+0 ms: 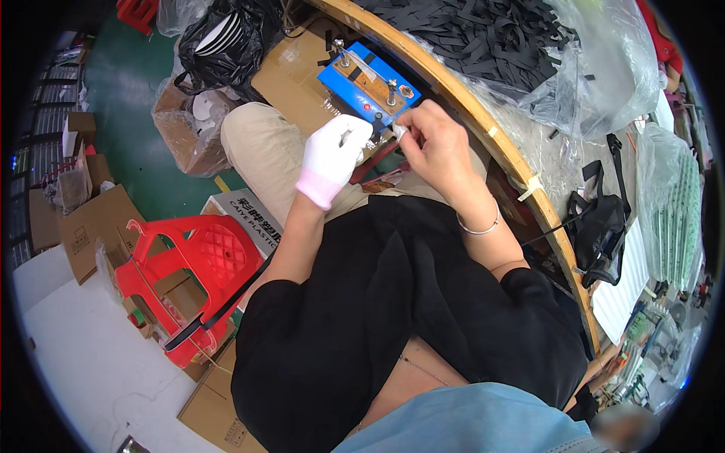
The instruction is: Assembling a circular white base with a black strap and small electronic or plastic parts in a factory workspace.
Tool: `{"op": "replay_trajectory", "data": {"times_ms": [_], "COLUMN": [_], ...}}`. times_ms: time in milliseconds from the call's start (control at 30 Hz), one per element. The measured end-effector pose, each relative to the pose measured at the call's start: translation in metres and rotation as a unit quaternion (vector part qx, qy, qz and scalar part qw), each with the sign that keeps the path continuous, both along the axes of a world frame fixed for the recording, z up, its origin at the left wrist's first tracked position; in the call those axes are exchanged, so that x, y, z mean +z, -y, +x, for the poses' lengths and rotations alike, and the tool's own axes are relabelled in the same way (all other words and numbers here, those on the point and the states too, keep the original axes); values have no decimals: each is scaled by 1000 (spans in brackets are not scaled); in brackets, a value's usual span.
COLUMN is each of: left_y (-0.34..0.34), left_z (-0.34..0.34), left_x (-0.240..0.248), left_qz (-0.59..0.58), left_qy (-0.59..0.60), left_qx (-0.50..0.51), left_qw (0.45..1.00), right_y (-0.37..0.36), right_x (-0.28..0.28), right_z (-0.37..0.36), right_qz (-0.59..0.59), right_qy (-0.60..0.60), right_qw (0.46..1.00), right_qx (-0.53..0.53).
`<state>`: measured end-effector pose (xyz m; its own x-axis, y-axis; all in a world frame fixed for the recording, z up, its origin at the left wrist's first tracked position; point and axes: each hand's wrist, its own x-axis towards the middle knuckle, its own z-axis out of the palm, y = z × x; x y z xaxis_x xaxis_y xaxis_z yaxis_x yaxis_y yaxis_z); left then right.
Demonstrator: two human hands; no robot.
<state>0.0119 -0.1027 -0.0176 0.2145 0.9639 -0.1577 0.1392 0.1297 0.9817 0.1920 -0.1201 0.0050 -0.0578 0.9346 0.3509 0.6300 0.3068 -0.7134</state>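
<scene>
My left hand (334,155) wears a white knit glove with a pink cuff. Its fingers are curled closed near the front edge of a blue metal device (352,92), and whatever they grip is hidden. My bare right hand (439,147), with a bangle at the wrist, pinches thumb and forefinger together by the device's right front corner. A small white bit (399,131) shows at those fingertips, too small to name. On top of the device are two upright bolts, a brownish plate and a red button or light.
A curved wooden table edge (498,136) runs along my right, with a heap of black strips (468,38) and a black bag (602,234) on the table. Cardboard (291,75) lies under the device. At left are a red plastic stool (215,253) and an open carton (189,140).
</scene>
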Motion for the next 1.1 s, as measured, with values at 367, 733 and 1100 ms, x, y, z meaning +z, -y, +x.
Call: {"op": "replay_trajectory", "data": {"times_ms": [367,733,1100], "left_y": [-43,-60,-57], "left_z": [27,26,29], "left_x": [-21,-35,-39], "left_qz": [70,22,-4], "left_qy": [17,62,69], "left_qx": [69,106,122], "left_qw": [995,992,990], "right_y": [-85,-124,-131], "right_x": [11,-1,-10], "right_z": [28,28,30], "right_qz": [74,107,105], "right_qy": [221,209,197], "right_qw": [969,960,957], "right_qx": [85,153,186]}}
